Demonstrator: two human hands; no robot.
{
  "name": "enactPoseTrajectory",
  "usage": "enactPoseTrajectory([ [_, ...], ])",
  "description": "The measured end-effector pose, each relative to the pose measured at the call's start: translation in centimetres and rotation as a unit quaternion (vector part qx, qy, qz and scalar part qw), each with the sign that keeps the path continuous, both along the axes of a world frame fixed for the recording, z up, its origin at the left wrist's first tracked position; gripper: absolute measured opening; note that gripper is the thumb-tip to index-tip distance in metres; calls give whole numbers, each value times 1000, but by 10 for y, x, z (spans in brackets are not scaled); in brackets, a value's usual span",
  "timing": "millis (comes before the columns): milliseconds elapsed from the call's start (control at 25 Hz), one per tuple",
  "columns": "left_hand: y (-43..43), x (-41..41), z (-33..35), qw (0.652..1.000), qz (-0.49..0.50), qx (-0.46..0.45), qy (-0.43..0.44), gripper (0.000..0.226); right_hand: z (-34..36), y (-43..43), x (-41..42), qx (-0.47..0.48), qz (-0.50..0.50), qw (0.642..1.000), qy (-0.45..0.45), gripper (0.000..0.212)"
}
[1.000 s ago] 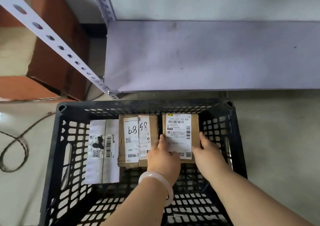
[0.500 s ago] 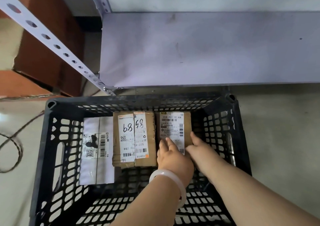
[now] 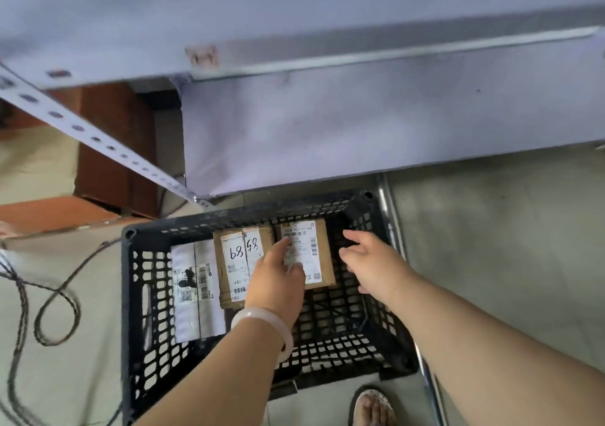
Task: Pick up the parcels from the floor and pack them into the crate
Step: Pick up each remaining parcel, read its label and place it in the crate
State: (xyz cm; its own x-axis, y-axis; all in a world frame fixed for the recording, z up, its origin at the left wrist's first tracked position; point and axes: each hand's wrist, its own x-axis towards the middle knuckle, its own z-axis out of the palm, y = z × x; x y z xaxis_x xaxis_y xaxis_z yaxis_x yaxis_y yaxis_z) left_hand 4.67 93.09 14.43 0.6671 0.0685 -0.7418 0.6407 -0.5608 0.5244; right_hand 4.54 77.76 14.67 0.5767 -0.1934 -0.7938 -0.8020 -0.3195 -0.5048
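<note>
A black slotted crate (image 3: pixel 131 294) stands on the floor with three parcels along its far side. A white bag parcel (image 3: pixel 193 281) lies at the left, a cardboard parcel marked 68 58 (image 3: pixel 235 255) in the middle, and a cardboard box with a white label (image 3: pixel 314 249) at the right. My left hand (image 3: pixel 278 278), with a pale bangle on the wrist, hovers over the seam between the two cardboard parcels, fingers straight. Just right of the labelled box, my right hand (image 3: pixel 370 262) is spread and holds nothing.
A grey metal shelf (image 3: pixel 327 131) with a perforated upright (image 3: pixel 98 141) stands right behind the crate. A brown carton (image 3: pixel 114 150) sits at the back left. A dark cord (image 3: pixel 55 298) loops on the floor to the left. My sandalled foot (image 3: pixel 373 406) is at the crate's near side.
Both hands have let go of the labelled box and lifted off it; the right hand moved out to the right. The camera has risen and tilted, showing more shelf and my foot.
</note>
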Motion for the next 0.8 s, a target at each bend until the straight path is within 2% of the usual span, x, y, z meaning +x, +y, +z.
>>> enactPoseTrajectory([
  [160, -10, 20, 118, 999, -37, -11, -32, 47, 118, -25, 12, -27, -32, 998, -47, 42],
  [440, -55, 43, 378, 972, -137, -98, -163, 42, 378, -66, -3, -98, -94, 975, -176, 37],
  [600, -84, 15, 506, 948, -210, -118, -209, 43, 499, -82, -57, -124, -158, 957, -210, 37],
  [800, -152, -52, 640, 895, -307, -179, -269, 38, 629, -125, -161, -160, -259, 923, -235, 38],
])
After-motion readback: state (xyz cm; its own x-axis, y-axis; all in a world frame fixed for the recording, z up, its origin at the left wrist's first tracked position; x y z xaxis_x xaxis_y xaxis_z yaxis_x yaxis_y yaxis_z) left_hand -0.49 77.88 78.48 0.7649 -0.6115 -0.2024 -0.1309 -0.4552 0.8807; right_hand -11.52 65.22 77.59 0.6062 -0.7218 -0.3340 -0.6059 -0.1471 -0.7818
